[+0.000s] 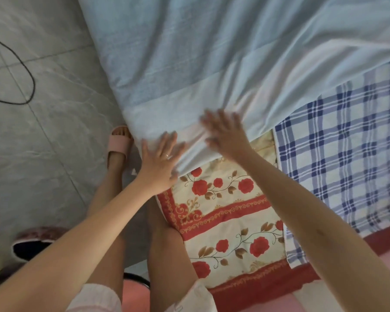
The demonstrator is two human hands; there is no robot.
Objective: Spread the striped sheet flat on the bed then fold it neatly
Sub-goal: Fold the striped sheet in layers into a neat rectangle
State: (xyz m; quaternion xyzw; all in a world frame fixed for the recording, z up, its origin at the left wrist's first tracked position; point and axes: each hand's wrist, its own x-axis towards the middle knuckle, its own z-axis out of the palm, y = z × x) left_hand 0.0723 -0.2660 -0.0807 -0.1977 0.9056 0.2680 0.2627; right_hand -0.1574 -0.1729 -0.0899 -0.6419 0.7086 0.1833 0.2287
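1. Striped sheet (212,52): pale blue and faintly striped, it is spread over the floral-covered bed (230,212) across the upper centre and upper right of the frame, with its near corner creased at the centre.
2. The left hand (160,163) is laid flat on that corner, fingers straight and apart. The right hand (225,134) (blurred) is seen just right of it, fingers splayed, nothing gripped.
3. Smoothing is best done with flat palms swept outward, so creases are pushed to the edge before any fold is made.
4. No container is clearly shown; a dark rounded object (32,244) at lower left cannot be identified.
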